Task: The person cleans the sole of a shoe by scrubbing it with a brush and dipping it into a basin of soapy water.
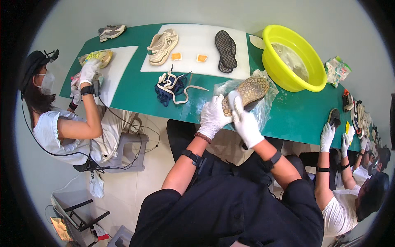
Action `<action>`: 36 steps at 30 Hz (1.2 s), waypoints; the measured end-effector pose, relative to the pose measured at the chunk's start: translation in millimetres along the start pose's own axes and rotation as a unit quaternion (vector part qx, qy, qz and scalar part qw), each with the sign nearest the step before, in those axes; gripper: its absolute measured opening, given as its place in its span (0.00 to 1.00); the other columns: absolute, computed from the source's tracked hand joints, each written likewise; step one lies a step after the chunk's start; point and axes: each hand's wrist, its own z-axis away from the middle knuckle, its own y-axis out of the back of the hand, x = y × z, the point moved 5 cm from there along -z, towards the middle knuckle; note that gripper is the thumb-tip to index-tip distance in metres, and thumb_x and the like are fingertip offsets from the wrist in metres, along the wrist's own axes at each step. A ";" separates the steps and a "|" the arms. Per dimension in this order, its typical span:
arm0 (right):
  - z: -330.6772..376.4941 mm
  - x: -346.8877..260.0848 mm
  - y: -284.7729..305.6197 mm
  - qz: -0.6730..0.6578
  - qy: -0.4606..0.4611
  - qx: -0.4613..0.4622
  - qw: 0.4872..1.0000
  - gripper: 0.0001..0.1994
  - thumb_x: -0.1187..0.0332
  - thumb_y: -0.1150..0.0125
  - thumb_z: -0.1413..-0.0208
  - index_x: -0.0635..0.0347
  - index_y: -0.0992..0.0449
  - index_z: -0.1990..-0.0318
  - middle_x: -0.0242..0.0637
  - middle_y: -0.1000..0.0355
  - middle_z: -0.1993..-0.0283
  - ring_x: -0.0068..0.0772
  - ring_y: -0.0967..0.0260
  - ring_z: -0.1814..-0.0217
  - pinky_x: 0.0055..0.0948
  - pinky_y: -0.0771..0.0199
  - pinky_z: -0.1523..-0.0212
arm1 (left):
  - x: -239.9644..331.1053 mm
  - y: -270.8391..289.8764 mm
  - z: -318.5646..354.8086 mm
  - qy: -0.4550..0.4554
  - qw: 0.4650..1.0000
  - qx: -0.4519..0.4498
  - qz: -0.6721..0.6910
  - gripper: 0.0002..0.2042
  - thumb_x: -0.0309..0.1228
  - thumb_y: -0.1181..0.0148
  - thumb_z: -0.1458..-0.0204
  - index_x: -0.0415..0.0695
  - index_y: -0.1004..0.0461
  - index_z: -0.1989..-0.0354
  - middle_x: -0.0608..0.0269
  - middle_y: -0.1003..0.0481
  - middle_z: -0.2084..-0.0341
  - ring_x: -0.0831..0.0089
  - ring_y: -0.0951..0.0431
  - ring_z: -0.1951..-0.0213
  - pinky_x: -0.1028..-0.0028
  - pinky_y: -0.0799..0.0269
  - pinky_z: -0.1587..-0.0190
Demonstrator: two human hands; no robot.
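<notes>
Shoe (247, 92) sole-up between both hands; left hand (213, 117) grip clenched on heel, right hand (246, 123) grip grasping its side.

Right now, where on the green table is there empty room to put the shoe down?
Bare green table lies between the left white mat and the tangled laces. More lies right of the crinkly clear plastic bag, below the yellow plastic basin. The big white board holds a cream sneaker and black insole.
</notes>
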 end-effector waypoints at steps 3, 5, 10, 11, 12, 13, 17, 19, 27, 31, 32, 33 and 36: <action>-5.9 0.1 21.6 -0.045 0.122 -0.016 0.991 0.26 0.61 0.49 0.35 0.48 0.39 0.30 0.65 0.32 0.44 0.60 0.25 0.51 0.47 0.25 0.49 | -0.2 -0.2 1.0 -0.023 0.999 0.022 0.010 0.44 0.54 0.23 0.71 0.39 0.32 0.46 0.48 0.26 0.59 0.49 0.23 0.58 0.55 0.27 0.56; -34.8 15.1 49.9 -0.006 0.035 0.058 0.998 0.25 0.61 0.47 0.35 0.52 0.36 0.32 0.62 0.27 0.52 0.56 0.23 0.52 0.43 0.24 0.55 | -0.1 2.2 2.3 -0.020 0.999 0.027 0.002 0.45 0.54 0.23 0.71 0.38 0.32 0.46 0.48 0.26 0.59 0.49 0.23 0.58 0.55 0.27 0.56; -34.3 39.2 28.4 0.059 -0.085 0.084 0.991 0.26 0.63 0.45 0.37 0.49 0.37 0.31 0.63 0.26 0.64 0.62 0.24 0.66 0.50 0.25 0.64 | 3.5 1.3 2.4 -0.033 0.998 0.046 -0.003 0.45 0.55 0.23 0.72 0.38 0.33 0.46 0.48 0.26 0.59 0.49 0.23 0.60 0.55 0.27 0.57; -20.8 23.1 14.7 0.046 -0.063 0.062 0.995 0.26 0.64 0.45 0.37 0.48 0.37 0.31 0.63 0.26 0.64 0.62 0.24 0.65 0.50 0.25 0.63 | 1.4 0.2 -0.2 -0.033 0.998 0.047 -0.004 0.45 0.55 0.23 0.72 0.38 0.33 0.46 0.48 0.26 0.59 0.49 0.23 0.60 0.55 0.27 0.57; -8.6 10.9 5.1 0.034 -0.042 0.039 0.998 0.26 0.64 0.45 0.37 0.48 0.36 0.31 0.63 0.26 0.63 0.62 0.24 0.65 0.50 0.25 0.62 | -1.5 -2.6 -1.2 -0.021 0.999 0.028 -0.003 0.46 0.55 0.23 0.71 0.37 0.33 0.45 0.49 0.27 0.58 0.49 0.24 0.59 0.56 0.28 0.55; -3.8 6.8 1.6 0.005 -0.020 0.032 0.999 0.26 0.63 0.45 0.37 0.46 0.36 0.31 0.63 0.26 0.61 0.61 0.23 0.60 0.46 0.24 0.58 | -3.7 -5.4 -0.8 -0.010 1.000 0.010 -0.003 0.47 0.55 0.23 0.71 0.37 0.34 0.44 0.49 0.27 0.57 0.50 0.24 0.57 0.56 0.28 0.54; -9.4 17.9 23.3 -0.085 -0.035 0.017 0.996 0.27 0.58 0.48 0.36 0.44 0.39 0.30 0.60 0.24 0.63 0.62 0.24 0.61 0.50 0.24 0.60 | 0.3 -1.5 3.1 -0.049 0.997 0.054 -0.002 0.45 0.53 0.23 0.72 0.39 0.33 0.46 0.50 0.26 0.61 0.50 0.23 0.60 0.55 0.27 0.58; 4.3 -4.2 29.9 -0.053 -0.012 -0.020 0.998 0.27 0.58 0.48 0.36 0.44 0.39 0.30 0.59 0.24 0.65 0.62 0.24 0.63 0.50 0.24 0.61 | -2.9 -2.3 1.1 -0.043 0.998 0.047 0.001 0.44 0.54 0.23 0.71 0.39 0.33 0.46 0.50 0.26 0.61 0.50 0.23 0.60 0.55 0.27 0.58; -16.6 39.3 44.2 0.179 0.027 0.047 0.982 0.26 0.63 0.52 0.35 0.40 0.42 0.29 0.52 0.24 0.74 0.54 0.24 0.75 0.50 0.25 0.74 | 5.3 1.2 1.8 -0.012 1.000 0.004 -0.005 0.47 0.55 0.23 0.70 0.37 0.34 0.44 0.47 0.27 0.58 0.49 0.23 0.57 0.57 0.28 0.53; -17.8 16.4 34.8 0.135 -0.009 -0.067 0.989 0.24 0.59 0.54 0.33 0.40 0.39 0.31 0.53 0.22 0.63 0.58 0.24 0.69 0.51 0.23 0.67 | -0.1 0.8 2.1 -0.008 1.000 0.002 -0.003 0.47 0.55 0.22 0.71 0.37 0.33 0.45 0.47 0.27 0.57 0.49 0.24 0.57 0.57 0.28 0.52; -2.7 3.2 24.8 0.090 0.080 -0.056 0.991 0.24 0.60 0.54 0.34 0.35 0.40 0.30 0.53 0.22 0.61 0.57 0.23 0.69 0.51 0.22 0.67 | 1.4 0.4 2.0 -0.011 1.000 0.000 -0.008 0.46 0.55 0.22 0.71 0.37 0.32 0.45 0.47 0.27 0.57 0.49 0.24 0.57 0.57 0.28 0.52; 5.0 -7.4 21.4 0.061 0.134 -0.020 0.989 0.25 0.62 0.54 0.35 0.32 0.41 0.30 0.52 0.22 0.60 0.56 0.23 0.69 0.50 0.22 0.67 | 1.6 0.6 1.6 -0.021 1.000 0.004 0.004 0.46 0.55 0.23 0.71 0.37 0.32 0.45 0.48 0.27 0.57 0.49 0.24 0.57 0.57 0.28 0.52; -17.8 7.1 42.0 0.148 0.009 -0.075 0.986 0.24 0.63 0.57 0.33 0.30 0.41 0.30 0.51 0.22 0.60 0.52 0.22 0.70 0.50 0.22 0.66 | 3.2 -0.1 2.9 -0.018 1.000 0.018 -0.011 0.46 0.55 0.22 0.71 0.37 0.33 0.45 0.48 0.27 0.57 0.50 0.24 0.57 0.57 0.28 0.52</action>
